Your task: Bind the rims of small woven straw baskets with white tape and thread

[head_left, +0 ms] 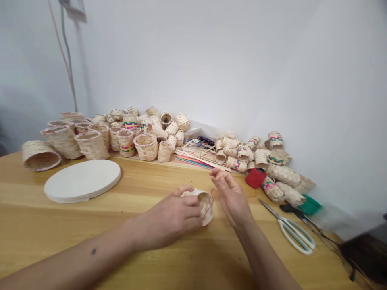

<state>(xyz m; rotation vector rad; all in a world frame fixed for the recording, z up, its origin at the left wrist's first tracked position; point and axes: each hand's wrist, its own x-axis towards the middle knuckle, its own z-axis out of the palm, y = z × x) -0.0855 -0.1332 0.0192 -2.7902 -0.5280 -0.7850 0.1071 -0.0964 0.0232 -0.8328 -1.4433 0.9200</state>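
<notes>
The left hand curls around a small woven basket over the middle of the desk, while the right hand pinches a red thread rising from the basket.

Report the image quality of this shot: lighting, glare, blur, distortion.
Head view: soft, even light, no hard glare; wide-lens bowing curves the tabletop; the green piece at right is smeared, while the left hand and small woven cup look reasonably sharp.
</notes>
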